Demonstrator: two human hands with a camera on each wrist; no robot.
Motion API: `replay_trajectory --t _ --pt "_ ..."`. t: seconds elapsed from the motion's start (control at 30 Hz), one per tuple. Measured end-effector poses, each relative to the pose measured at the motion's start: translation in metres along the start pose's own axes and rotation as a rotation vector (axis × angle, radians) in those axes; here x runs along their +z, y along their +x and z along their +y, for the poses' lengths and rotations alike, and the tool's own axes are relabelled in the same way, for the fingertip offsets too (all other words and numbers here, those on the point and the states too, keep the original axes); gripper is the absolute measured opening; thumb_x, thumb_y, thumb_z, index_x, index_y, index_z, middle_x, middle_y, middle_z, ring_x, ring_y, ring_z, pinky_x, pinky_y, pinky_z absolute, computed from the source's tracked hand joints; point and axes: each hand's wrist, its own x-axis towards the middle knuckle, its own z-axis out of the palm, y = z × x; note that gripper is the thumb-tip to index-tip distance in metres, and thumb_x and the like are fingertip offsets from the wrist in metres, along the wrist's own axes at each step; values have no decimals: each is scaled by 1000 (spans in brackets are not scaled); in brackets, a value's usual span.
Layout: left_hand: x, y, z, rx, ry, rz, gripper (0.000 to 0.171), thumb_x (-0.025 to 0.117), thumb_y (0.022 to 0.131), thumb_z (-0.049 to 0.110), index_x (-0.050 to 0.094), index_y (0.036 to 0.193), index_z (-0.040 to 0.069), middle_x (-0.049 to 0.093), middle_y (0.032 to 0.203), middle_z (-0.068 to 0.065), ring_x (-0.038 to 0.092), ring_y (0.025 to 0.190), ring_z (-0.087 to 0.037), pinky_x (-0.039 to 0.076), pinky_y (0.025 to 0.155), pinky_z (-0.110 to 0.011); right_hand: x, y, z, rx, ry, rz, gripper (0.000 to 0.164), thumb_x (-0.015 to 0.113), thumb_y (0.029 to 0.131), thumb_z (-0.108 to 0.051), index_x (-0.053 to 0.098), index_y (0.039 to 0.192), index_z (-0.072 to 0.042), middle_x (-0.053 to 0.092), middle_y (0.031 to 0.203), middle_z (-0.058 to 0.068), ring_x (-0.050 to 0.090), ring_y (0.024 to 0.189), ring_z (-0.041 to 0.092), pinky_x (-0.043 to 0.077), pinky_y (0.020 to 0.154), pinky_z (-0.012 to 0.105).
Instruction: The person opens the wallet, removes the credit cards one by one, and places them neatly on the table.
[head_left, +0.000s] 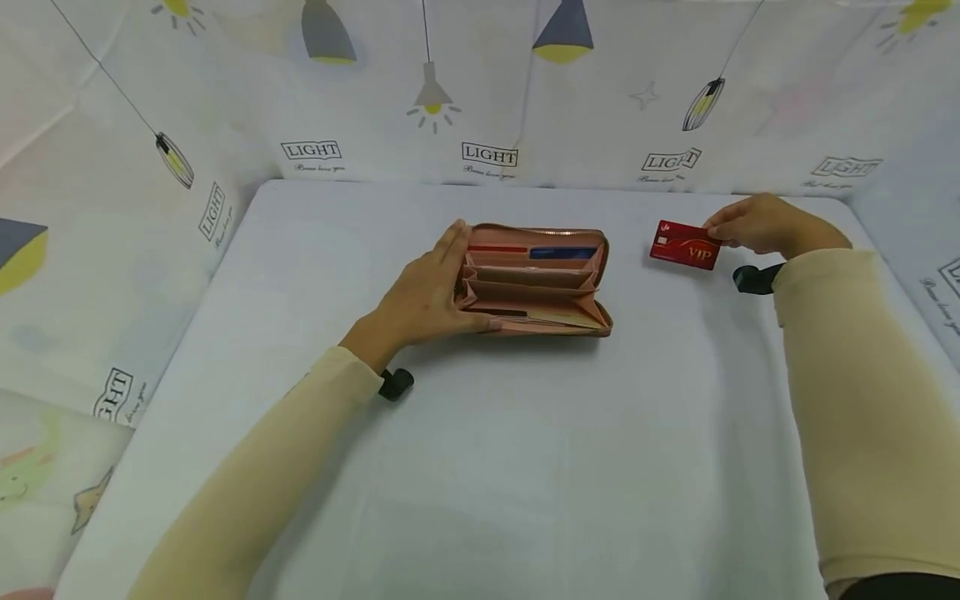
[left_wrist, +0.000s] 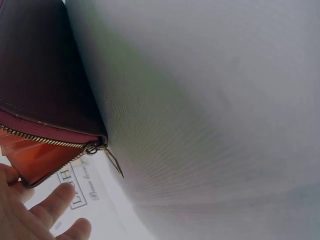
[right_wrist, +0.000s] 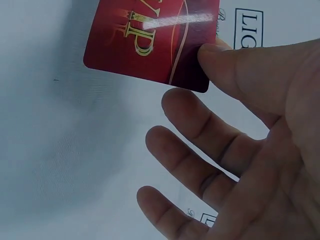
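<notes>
A pink zip-around wallet (head_left: 534, 276) stands wide open on the white table, its pleated compartments facing up and front. Red and blue card edges show in its back slots, and a dark edge shows in the front one. My left hand (head_left: 420, 302) grips the wallet's left end, thumb along the front edge and fingers at the back. In the left wrist view, a metal zipper pull (left_wrist: 114, 161) hangs from the wallet's corner. To the right, my right hand (head_left: 772, 227) pinches a red VIP card (head_left: 684, 245) by its right edge, above the table; the other fingers are spread apart.
The white table (head_left: 480, 467) reaches back to a cloth backdrop (head_left: 585, 125) printed with lamps and the word LIGHT. Similar cloth hangs along the left and right sides. A dark wrist camera (head_left: 396, 384) sits under the left wrist, another (head_left: 753, 280) by the right.
</notes>
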Motion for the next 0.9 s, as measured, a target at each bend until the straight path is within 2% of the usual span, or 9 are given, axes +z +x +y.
replay_trajectory --t 0.1,0.23,0.37,0.53,0.73,0.9 --pt "-1 -2 -2 -3 13 3 133 52 65 90 -11 156 17 -6 163 -1 20 146 -27 27 114 -44 4 7 -1 -22 -96 6 56 45 101 -41 45 141 -1 41 137 33 31 124 52 31 98 68" --pt "-1 -2 -2 -3 21 2 132 51 65 91 -10 156 16 -6 163 -2 23 145 -28 27 114 -45 10 17 2 -38 -204 48 51 46 101 -38 52 137 -2 44 135 34 32 122 52 30 95 70" --pt "-1 -1 -2 10 25 14 132 51 66 90 -5 157 12 -2 164 -4 30 142 -31 30 113 -45 17 28 7 -36 -202 92 49 47 102 -36 54 135 -2 44 134 35 30 122 53 31 96 70" --pt "-1 -1 -2 19 33 30 130 53 68 87 -5 157 13 -1 164 -4 36 138 -29 31 112 -42 28 35 15 -12 -168 176 47 48 101 -37 57 134 -5 41 134 34 25 123 52 33 94 68" --pt "2 -1 -3 16 39 14 130 52 68 88 -6 157 12 -4 164 -2 37 137 -27 30 113 -40 38 38 16 -1 -167 232 45 47 102 -38 60 132 -7 40 135 34 25 123 51 34 92 66" --pt "2 0 -5 14 29 12 131 50 66 90 -10 156 15 -5 163 -2 29 142 -27 29 113 -41 39 37 11 12 -169 255 56 44 100 -46 52 139 -8 36 139 35 24 125 53 35 92 68"
